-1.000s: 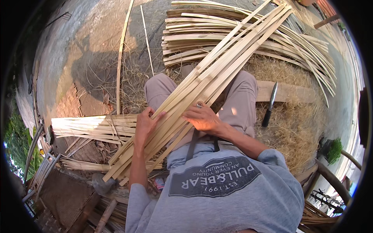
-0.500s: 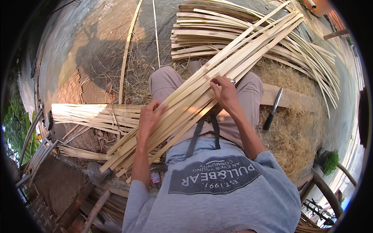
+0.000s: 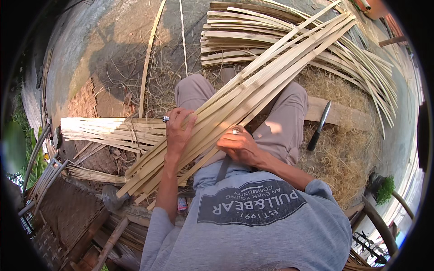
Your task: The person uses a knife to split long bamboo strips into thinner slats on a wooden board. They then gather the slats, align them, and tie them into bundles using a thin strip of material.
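A loose bundle of long, pale bamboo strips (image 3: 271, 67) lies slantwise across my lap, from the lower left to the upper right. My left hand (image 3: 179, 128) is closed around the bundle's left edge, with a ring showing on one finger. On the near edge of the same strips, my right hand (image 3: 238, 143) has its fingers curled in and wears a ring too. Its fingertips are partly hidden, but they press at the strips. The strips fan apart at the lower left end and lie closer together at the far end.
More bamboo strips (image 3: 244, 39) are spread beyond my knees, and another stack (image 3: 110, 133) lies to the left. A black-handled knife (image 3: 320, 126) rests by a wooden plank (image 3: 341, 112) at my right, among fine shavings (image 3: 337, 167). A woven mat (image 3: 82, 100) lies at the left.
My right hand has come down and left along the bundle, from above my right knee to near my waist, its fingers now curled. My left hand has shifted slightly up and closed more.
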`<state>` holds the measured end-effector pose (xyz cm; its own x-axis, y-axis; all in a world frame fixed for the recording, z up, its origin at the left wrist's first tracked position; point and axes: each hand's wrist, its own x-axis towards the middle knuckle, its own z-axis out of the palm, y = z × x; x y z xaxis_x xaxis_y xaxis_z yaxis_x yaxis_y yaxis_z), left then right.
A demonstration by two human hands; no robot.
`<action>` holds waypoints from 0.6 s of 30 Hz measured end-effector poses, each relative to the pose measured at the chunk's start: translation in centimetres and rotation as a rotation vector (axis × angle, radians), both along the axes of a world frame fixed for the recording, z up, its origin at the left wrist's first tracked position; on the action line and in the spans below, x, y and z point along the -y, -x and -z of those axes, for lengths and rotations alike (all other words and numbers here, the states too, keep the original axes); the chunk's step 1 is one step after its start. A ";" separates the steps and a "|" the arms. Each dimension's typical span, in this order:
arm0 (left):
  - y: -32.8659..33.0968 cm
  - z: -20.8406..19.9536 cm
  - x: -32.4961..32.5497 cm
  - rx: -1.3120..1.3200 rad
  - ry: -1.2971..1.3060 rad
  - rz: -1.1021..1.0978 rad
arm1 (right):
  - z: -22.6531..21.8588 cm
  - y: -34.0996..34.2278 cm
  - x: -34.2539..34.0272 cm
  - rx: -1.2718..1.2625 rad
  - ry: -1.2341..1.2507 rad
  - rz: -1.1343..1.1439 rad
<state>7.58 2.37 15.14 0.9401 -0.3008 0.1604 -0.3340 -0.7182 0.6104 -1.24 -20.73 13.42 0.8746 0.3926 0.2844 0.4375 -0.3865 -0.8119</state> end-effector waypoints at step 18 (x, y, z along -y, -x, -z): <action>1.8 2.4 2.6 0.029 0.119 -0.002 | 1.4 -6.4 2.3 -0.001 0.291 0.477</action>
